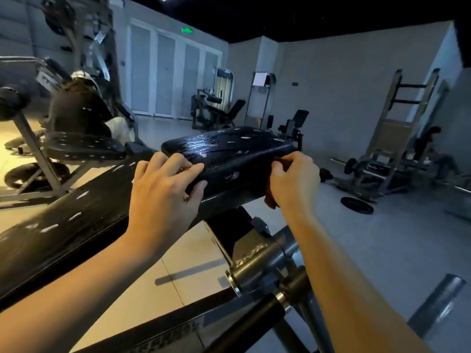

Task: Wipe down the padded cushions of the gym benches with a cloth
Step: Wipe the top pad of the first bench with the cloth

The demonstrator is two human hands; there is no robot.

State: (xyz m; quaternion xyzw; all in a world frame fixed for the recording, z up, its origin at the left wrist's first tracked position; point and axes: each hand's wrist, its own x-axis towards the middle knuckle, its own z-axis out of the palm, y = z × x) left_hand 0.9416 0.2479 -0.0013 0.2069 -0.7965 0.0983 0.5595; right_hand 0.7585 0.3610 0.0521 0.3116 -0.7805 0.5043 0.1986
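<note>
A: Where do we have our hands right now?

B: Both are out in front of us, bare forearms reaching up and forward, one at each side of the small cushion (229, 151). Our left hand (163, 189) lies over its near left corner, with the fingers (190, 165) curved across the top and the thumb pressed against the side face, so we grip the padding itself.

A: And the other one?

B: Our right hand (295, 182) is closed into a loose fist against the cushion's right side. It's bunched around the cloth (270, 200), a reddish-brown one. We only see bits of it poking out above the knuckles and below the heel of the hand, touching the cushion's edge.

A: So the hands are apart?

B: Yes, they're apart, with the width of the padding between them. The wrists are fairly straight and the backs of both hands face us.

A: How does the cushion look?

B: It's black, and there's a glossy streaked sheen on top. It sits on a dark bracket above the grey metal frame (265, 253). A long cushion (66, 220), also black, slants away to our lower left under the left forearm.

A: Anything else around us?

B: A weight plate (356, 205) lies flat on the floor (382, 250) to the right. Another person (76, 110) sits on a machine at the far left.
</note>
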